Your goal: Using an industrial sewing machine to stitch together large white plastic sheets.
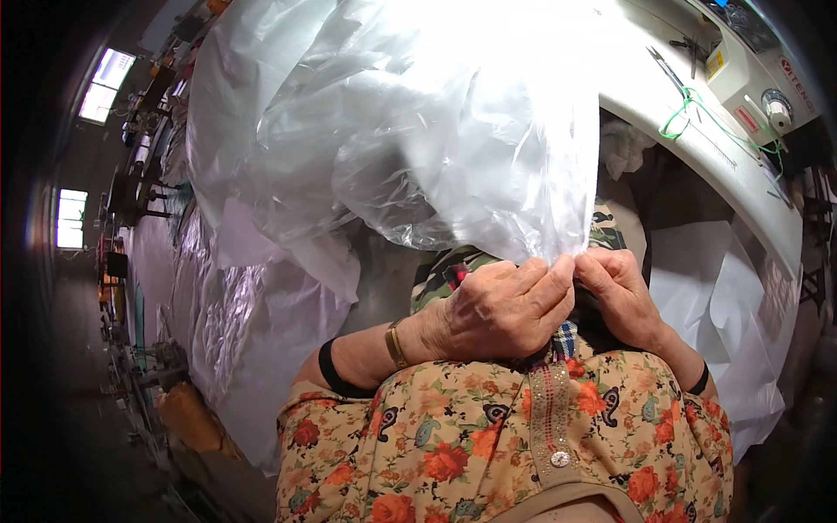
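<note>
A large sheet of clear, crinkled plastic film point(366, 131) spreads from the lit table down toward my lap. Its gathered lower edge narrows to a point where both hands meet. My left hand point(514, 305) is closed, thumb and fingers pinching that edge. Close beside it, my right hand point(621, 292) pinches the same edge between thumb and fingertips. The fingertips of the two hands nearly touch. Whatever else may lie between the fingers is too small to make out.
On the right, a white sewing machine point(758, 83) stands on a curved white table point(697, 148). Green thread point(689, 109) and tweezers point(667, 70) lie beside it. White sheeting point(715, 296) hangs below at right. More plastic sheeting point(253, 305) piles up at left.
</note>
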A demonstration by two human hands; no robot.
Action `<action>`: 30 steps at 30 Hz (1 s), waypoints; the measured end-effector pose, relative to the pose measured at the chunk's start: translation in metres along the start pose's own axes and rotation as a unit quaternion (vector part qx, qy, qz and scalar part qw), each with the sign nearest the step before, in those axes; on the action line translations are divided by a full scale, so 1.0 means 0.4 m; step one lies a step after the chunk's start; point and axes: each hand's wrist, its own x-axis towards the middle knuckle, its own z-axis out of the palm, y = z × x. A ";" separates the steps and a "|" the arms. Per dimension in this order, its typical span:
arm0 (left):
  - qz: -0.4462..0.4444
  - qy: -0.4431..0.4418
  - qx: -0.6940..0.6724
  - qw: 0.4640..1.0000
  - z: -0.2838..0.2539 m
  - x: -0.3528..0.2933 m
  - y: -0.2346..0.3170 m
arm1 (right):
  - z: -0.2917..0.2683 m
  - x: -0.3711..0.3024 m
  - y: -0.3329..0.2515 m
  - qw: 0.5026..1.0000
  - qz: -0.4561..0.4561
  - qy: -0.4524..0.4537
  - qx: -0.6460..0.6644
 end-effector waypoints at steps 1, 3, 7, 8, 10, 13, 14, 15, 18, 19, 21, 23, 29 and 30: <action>0.007 -0.006 0.005 1.000 -0.003 0.004 -0.001 | 0.004 0.004 0.001 1.000 0.000 0.005 -0.001; 0.016 -0.010 0.009 1.000 -0.003 0.005 -0.003 | 0.016 0.016 0.000 0.995 0.011 0.003 0.094; 0.030 -0.014 0.008 0.999 -0.003 -0.003 -0.010 | 0.000 0.026 0.005 0.992 0.038 -0.039 0.111; 0.054 -0.009 -0.022 0.998 -0.007 -0.004 -0.018 | 0.003 0.027 0.004 0.992 0.038 -0.040 0.110; 0.104 0.002 -0.050 0.993 -0.029 -0.008 -0.034 | 0.015 0.025 -0.003 0.992 0.060 0.001 0.110; 0.020 0.093 -0.063 0.993 0.001 -0.072 -0.057 | 0.010 0.020 -0.016 0.988 0.067 -0.026 0.138; -0.009 0.095 -0.038 0.995 -0.002 -0.089 -0.062 | 0.007 0.024 -0.016 0.988 0.050 -0.045 0.142; -0.032 0.093 -0.029 0.995 0.003 -0.112 -0.067 | 0.007 0.025 -0.017 0.988 0.050 -0.047 0.140; -0.149 0.033 0.041 0.987 0.059 -0.138 -0.094 | 0.015 0.027 -0.014 0.975 0.071 -0.051 0.204; -0.162 0.042 0.068 0.984 0.065 -0.127 -0.104 | 0.018 0.029 -0.010 0.967 0.059 -0.061 0.239; -0.168 -0.003 0.058 0.984 0.088 -0.164 -0.140 | 0.024 0.036 -0.003 0.958 0.048 -0.071 0.273; -0.204 0.001 0.113 0.972 0.066 -0.192 -0.163 | 0.024 0.040 -0.007 0.955 0.040 -0.080 0.282; -0.240 0.128 0.327 0.905 -0.134 -0.317 -0.208 | 0.021 0.039 0.006 0.973 0.107 -0.042 0.199; -0.272 0.086 0.316 0.905 -0.162 -0.348 -0.207 | 0.038 0.042 -0.014 0.974 0.116 -0.034 0.191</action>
